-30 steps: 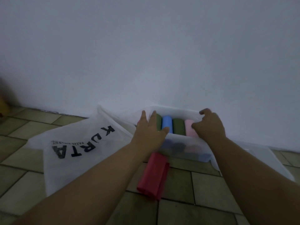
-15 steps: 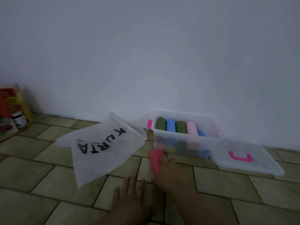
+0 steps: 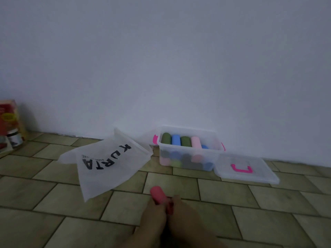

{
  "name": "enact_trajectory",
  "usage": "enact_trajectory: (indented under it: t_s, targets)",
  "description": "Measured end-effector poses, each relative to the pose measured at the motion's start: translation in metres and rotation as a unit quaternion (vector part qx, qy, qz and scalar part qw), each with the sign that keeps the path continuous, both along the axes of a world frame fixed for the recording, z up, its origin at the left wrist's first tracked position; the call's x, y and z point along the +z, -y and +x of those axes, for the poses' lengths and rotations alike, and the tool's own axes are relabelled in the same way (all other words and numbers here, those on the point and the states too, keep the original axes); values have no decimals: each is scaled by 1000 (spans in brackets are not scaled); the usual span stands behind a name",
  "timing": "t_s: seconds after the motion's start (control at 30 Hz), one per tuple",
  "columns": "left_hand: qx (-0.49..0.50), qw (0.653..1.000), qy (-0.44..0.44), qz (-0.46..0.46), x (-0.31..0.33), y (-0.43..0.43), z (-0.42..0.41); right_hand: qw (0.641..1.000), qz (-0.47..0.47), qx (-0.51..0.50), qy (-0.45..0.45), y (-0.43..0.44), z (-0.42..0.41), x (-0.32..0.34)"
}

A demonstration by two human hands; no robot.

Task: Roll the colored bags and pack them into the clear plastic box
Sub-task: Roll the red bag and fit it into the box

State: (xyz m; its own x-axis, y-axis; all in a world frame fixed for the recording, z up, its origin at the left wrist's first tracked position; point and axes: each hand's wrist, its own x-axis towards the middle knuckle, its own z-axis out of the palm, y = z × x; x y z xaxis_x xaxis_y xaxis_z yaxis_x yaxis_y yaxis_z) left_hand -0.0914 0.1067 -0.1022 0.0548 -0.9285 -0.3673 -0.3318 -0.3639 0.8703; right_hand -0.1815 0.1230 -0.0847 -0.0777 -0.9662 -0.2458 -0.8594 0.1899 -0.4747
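Tiled floor against a plain white wall, dim light: a red bag [image 3: 157, 194] is being rolled at lower centre of the frame.

The roll is being pinched between the left hand [image 3: 152, 214] and the right hand [image 3: 180, 214], both closed on its near end; its far end is poking out above the fingers. Judged light, soft and springy, it is likely to uncoil if released, so it is best held across the middle with the loose edge trapped. The clear plastic box [image 3: 189, 156], partly filled with rolls, is sitting well apart at centre right, its lid [image 3: 247, 169] lying just beside it. A white printed bag [image 3: 107, 161] is lying left of centre.
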Motion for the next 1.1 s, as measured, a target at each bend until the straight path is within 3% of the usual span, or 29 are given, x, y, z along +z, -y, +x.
enact_trajectory:
  t_s: [0.07, 0.13, 0.23, 0.4, 0.57, 0.7, 0.77, 0.83, 0.9, 0.97, 1.03, 1.1]
  targets:
    - [50, 991, -103, 66, 5, 7, 0, 997, -15, -15, 80, -10, 2, 3]
    - [84, 961, -242, 109, 9, 7, 4, 988, -27, -32, 151, -17, -1, 7]
    - [90, 917, -362, 138, 14, 5, 10, 979, -42, -35, 196, -19, -12, 7]
    - [81, 905, -395, 136, 21, 8, 3, 962, 2, -30, 271, -15, -27, 12]
    - [58, 909, -386, 144, 30, 33, -16, 939, -67, -46, 335, 1, -37, 19]
    - [46, 949, -312, 15, 56, 71, -40, 922, -103, -70, 365, 32, -67, 46]
    - [-63, 962, -264, -42, 75, 98, -48, 897, -100, -102, 418, 56, -95, 69]
    - [-181, 972, -91, -118, 89, 135, -53, 882, -123, -144, 432, 84, -123, 93]
    - [-192, 946, 151, -215, 96, 172, -54, 902, -166, -198, 347, 117, -150, 110]
    - [-170, 901, 325, -232, 94, 203, -53, 943, -191, -225, 158, 151, -172, 115]
    - [-184, 883, 387, -192, 80, 225, -52, 963, -173, -207, -10, 179, -180, 109]
    - [-208, 870, 414, -170, 64, 236, -53, 970, -148, -175, -86, 201, -175, 96]
